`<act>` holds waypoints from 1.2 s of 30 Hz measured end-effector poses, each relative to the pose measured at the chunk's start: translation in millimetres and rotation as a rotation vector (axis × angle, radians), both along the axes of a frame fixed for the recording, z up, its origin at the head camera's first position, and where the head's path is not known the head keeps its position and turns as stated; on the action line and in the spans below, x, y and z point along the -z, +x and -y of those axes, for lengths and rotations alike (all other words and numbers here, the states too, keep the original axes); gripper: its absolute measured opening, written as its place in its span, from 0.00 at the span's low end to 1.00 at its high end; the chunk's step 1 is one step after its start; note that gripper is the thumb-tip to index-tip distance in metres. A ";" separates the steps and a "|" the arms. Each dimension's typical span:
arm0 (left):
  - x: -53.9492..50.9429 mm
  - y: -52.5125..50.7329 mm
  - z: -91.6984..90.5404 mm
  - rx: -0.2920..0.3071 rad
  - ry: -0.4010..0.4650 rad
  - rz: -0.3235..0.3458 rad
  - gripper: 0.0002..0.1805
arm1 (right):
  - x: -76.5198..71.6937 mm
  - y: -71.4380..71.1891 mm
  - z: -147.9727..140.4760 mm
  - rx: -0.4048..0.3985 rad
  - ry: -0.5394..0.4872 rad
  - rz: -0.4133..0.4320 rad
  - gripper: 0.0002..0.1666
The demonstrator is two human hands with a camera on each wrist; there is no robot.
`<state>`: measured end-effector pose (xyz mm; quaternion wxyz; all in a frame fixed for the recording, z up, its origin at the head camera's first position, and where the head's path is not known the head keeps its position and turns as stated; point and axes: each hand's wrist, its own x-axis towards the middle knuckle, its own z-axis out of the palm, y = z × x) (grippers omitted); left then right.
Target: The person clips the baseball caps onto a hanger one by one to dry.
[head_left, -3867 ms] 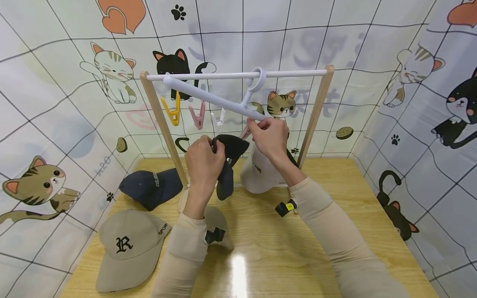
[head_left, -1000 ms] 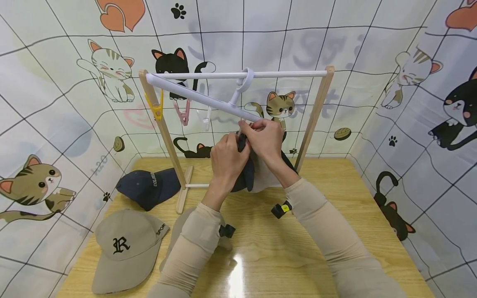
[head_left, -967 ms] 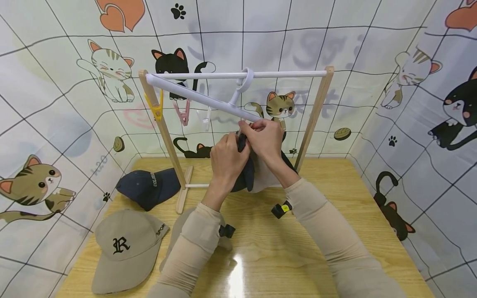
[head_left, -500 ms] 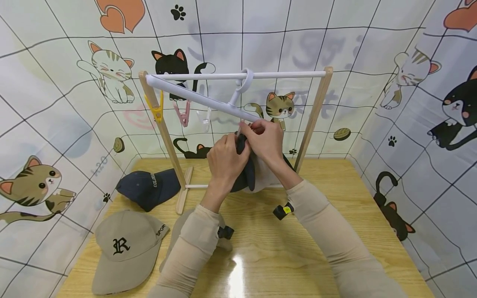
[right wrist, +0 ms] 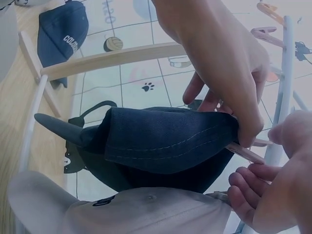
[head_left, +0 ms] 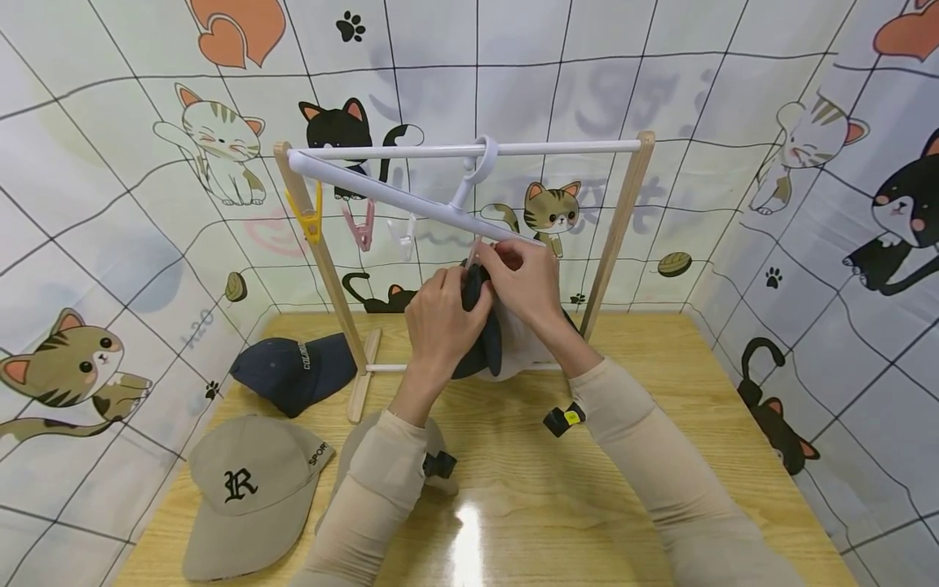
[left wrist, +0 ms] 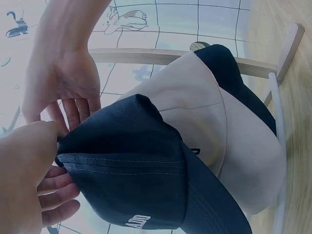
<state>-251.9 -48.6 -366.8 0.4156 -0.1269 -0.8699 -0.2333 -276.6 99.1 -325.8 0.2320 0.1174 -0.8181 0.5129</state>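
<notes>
My left hand [head_left: 443, 322] holds a navy baseball cap [left wrist: 131, 146] by its edge, thumb and fingers pinching the fabric. My right hand [head_left: 528, 281] pinches a pink clothespin [right wrist: 248, 153] under the right part of the white hanger [head_left: 396, 196]. The clothespin's tip meets the navy cap's edge; whether it grips the fabric I cannot tell. Just behind, a pale cap [left wrist: 195, 92] hangs beside another dark cap [left wrist: 222, 66]. The hanger tilts down to the right, its hook around the white rod [head_left: 572, 148].
Yellow [head_left: 306, 216], pink [head_left: 359, 227] and white [head_left: 403, 232] clothespins hang from the hanger's left part. On the table [head_left: 631, 489] lie a navy cap [head_left: 293, 371], a beige cap [head_left: 253, 489] and another cap [head_left: 355, 448] partly under my left arm. Wooden posts [head_left: 619, 236] flank the work.
Over the longer span, my left hand has carried the navy cap rightward to my right hand, and the hanger has shifted left. During the last second both hands stay nearly still.
</notes>
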 end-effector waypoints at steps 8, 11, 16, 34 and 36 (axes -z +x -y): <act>0.2 3.4 4.1 0.041 0.007 0.051 0.19 | 0.3 2.2 -2.9 -0.027 0.018 0.028 0.26; 1.0 5.5 5.7 0.053 -0.011 0.078 0.21 | 1.2 2.2 -3.7 -0.033 0.023 0.041 0.26; 0.6 8.6 8.9 0.079 -0.060 0.123 0.26 | 0.6 4.1 -5.8 -0.049 0.023 0.088 0.28; 3.5 34.6 42.0 0.152 -0.187 0.407 0.39 | 3.1 10.8 -16.2 -0.087 0.081 0.133 0.33; 4.6 39.5 50.0 0.177 -0.179 0.422 0.39 | 3.9 12.7 -17.3 -0.091 0.085 0.129 0.34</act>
